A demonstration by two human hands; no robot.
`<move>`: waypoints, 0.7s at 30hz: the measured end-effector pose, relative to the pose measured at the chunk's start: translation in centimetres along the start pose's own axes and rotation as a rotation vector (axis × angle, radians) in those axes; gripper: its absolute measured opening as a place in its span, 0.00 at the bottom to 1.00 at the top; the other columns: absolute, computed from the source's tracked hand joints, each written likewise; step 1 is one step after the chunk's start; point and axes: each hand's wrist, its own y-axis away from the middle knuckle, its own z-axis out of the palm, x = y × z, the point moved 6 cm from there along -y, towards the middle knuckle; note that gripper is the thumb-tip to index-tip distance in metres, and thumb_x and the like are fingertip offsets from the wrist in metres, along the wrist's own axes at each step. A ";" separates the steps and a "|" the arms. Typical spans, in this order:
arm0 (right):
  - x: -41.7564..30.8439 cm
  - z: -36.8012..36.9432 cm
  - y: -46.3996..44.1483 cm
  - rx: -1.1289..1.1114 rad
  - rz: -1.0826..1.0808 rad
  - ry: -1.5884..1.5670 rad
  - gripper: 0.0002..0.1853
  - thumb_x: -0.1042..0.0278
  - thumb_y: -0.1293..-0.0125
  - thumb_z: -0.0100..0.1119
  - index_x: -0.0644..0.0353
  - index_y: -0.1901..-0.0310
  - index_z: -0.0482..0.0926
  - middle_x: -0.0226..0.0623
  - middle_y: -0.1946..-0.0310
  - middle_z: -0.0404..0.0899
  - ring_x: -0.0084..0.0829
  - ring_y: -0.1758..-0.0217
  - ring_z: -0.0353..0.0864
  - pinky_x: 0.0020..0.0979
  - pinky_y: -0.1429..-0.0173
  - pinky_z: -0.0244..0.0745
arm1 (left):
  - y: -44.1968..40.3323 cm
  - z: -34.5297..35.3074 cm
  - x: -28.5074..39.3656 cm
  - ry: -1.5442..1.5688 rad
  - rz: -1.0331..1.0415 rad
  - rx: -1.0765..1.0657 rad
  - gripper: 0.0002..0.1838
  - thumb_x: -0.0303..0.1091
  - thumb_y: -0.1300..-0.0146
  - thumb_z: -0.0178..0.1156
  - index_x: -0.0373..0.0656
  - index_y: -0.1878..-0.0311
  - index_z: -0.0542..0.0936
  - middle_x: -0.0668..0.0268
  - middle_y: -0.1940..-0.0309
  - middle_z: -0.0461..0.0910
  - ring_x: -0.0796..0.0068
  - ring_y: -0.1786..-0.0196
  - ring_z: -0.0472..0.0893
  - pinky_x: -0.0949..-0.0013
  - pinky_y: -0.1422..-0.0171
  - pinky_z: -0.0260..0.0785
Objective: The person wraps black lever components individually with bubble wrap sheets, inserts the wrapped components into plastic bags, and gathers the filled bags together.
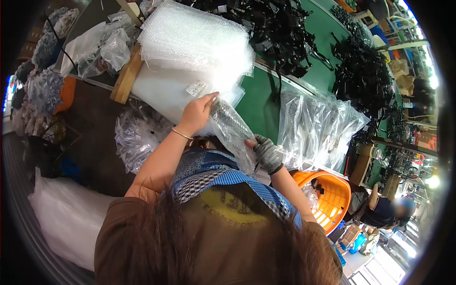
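A clear bubble-wrap bag (pixel 229 124) is stretched slantwise in front of my body. My left hand (pixel 197 113), bare with a bracelet at the wrist, pinches its upper end. Lower down, my right hand (pixel 267 154), in a grey fingerless glove, is closed on the bag's right side. What lies inside the bag is hard to make out. Just beyond my left hand are a white printed label (pixel 196 88) and flat clear plastic bags (pixel 159 90). Above those lies a stack of bubble-wrap sheets (pixel 190 40).
Several wrapped packages (pixel 313 126) lie on the green table (pixel 263 109) to the right. Black parts with cables (pixel 280 35) are heaped at the back. An orange basket (pixel 338 197) stands at my right. A person (pixel 380 209) is beyond it. Filled plastic bags (pixel 135 137) sit below the table's left end.
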 end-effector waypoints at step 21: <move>-0.7 2.8 2.7 -0.008 0.093 -0.590 0.14 0.61 0.38 0.57 0.64 0.59 0.78 0.37 0.68 0.81 0.27 0.65 0.79 0.32 0.62 0.72 | 4.0 0.3 2.4 -0.233 0.164 0.127 0.15 0.34 0.38 0.52 0.51 0.48 0.79 0.58 0.69 0.82 0.59 0.70 0.80 0.62 0.67 0.71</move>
